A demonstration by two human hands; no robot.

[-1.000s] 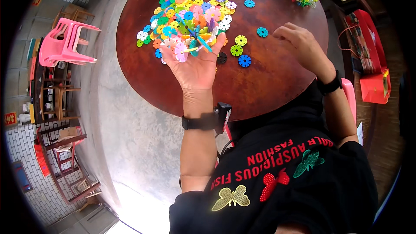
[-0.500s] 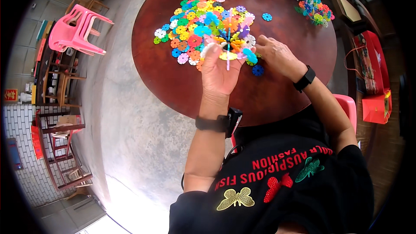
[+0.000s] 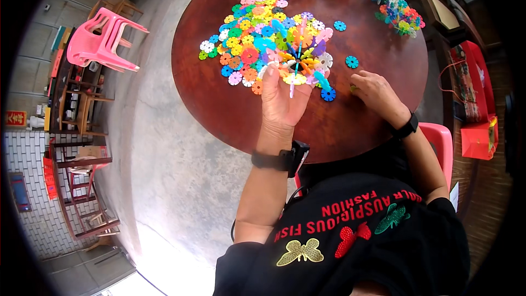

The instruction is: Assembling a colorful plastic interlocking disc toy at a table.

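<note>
My left hand [image 3: 282,101] is raised over the near side of the table, thumb and fingers closed around a cluster of interlocking snowflake discs [image 3: 296,79]. The cluster is multicoloured, with pieces fanning out like petals and a pale disc seen edge-on at its middle. My right hand [image 3: 378,96] is apart from it, low over the table to the right. Its fingertips pinch a small yellow-green piece [image 3: 353,88], mostly hidden by the fingers. Between the hands lie a dark blue disc [image 3: 328,95] and a teal-blue disc [image 3: 352,62].
Loose discs in many colours form a pile [image 3: 241,38] on the round brown table [image 3: 219,115]. Joined disc clusters [image 3: 402,13] line the far edge. A pink stool [image 3: 98,41] stands left, a pink chair [image 3: 438,137] near my right arm, and a red bag [image 3: 476,140] at right.
My right hand has moved right and toward me, away from the cluster, uncovering the teal-blue disc. My left hand still holds the cluster. The whole view has shifted slightly.
</note>
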